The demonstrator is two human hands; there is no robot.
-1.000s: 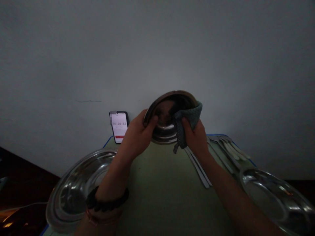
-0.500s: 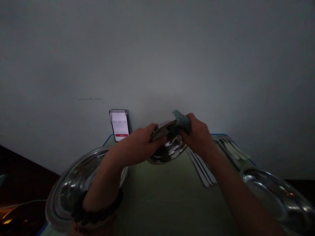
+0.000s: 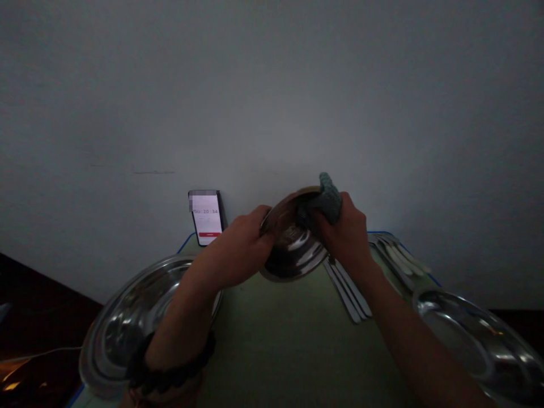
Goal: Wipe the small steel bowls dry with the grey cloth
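Observation:
My left hand [image 3: 242, 246] grips the left rim of a small steel bowl [image 3: 293, 249] held above the far middle of the green table [image 3: 280, 340]. The bowl is tilted with its shiny inside facing me. My right hand [image 3: 346, 235] is closed on a grey-green knitted cloth [image 3: 327, 198] and presses it against the bowl's upper right rim. A dark bead bracelet circles my left wrist.
A large steel plate [image 3: 127, 323] lies at the left edge and another steel plate [image 3: 480, 340] at the right. Several pieces of cutlery [image 3: 348, 286] lie on the table right of the bowl. A lit phone [image 3: 207, 217] leans against the white wall.
The bowl came down from facing the wall side-on and now tilts lower toward the table. My right hand moved the cloth from the bowl's inside up over its rim.

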